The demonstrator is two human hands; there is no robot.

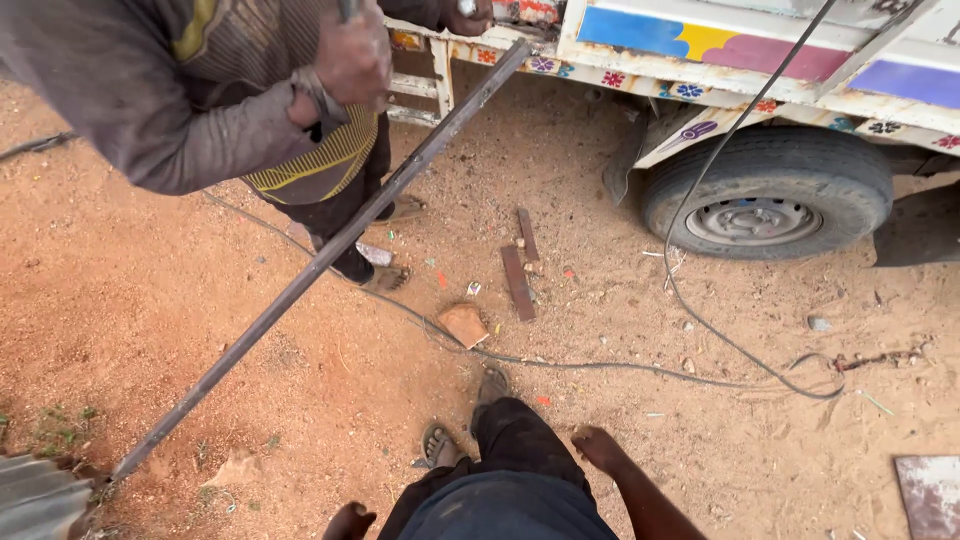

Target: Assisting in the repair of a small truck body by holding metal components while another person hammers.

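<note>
The truck [760, 60], with its painted side panel, stands at the top right on its dusty tyre [770, 190]. Below it spreads the red sandy ground [200, 300].

Across that ground slants the long steel bar [320, 260]. It runs from the truck's body down to the lower left corner, where its end rests in the dirt beside a bit of corrugated sheet [35, 500]. A co-worker's hand [350, 55] grips something dark near the bar's upper end; we cannot tell what.

We judge the bar stiff, heavy and rough with rust, awkward because of its length. It would be best taken with both hands set well apart near its middle, where it balances, or one end lifted while the other pivots on the ground.

A thin black cable [700, 340] loops over the sand, and short rusty metal strips [517, 282] lie near a broken piece of brick [463, 324].

Our own hands hang empty. The right hand [598, 447] is loosely curled beside our knee. The left hand [350, 520] is at the bottom edge; we cannot tell how its fingers stand. Both are well apart from the bar.
</note>
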